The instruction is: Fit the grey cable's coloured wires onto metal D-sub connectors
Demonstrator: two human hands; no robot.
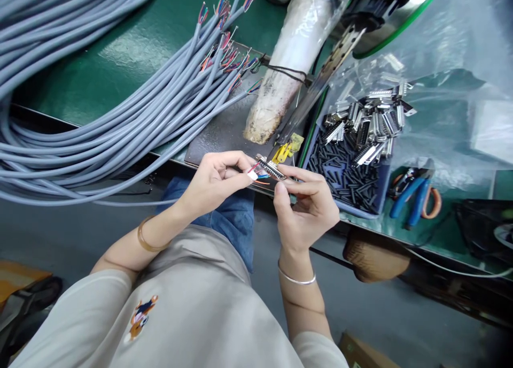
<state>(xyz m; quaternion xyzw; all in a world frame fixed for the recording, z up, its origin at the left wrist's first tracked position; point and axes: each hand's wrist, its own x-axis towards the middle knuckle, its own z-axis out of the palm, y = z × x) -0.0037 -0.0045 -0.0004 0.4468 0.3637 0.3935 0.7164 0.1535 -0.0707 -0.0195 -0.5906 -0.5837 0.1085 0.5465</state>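
While your right hand [308,213] pinches the metal connector [271,169] at frame centre, long axis upper left to lower right, your left hand [214,181] pinches the coloured wires [256,174] at its upper-left end.

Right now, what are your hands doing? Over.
Left hand pinches wires. Right hand grips connector. Grey cables lie left, apart.

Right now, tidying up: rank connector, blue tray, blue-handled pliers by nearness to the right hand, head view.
1. connector, pinched in the right hand, left hand holding its wires.
2. blue tray, just to its right.
3. blue-handled pliers, farther right.
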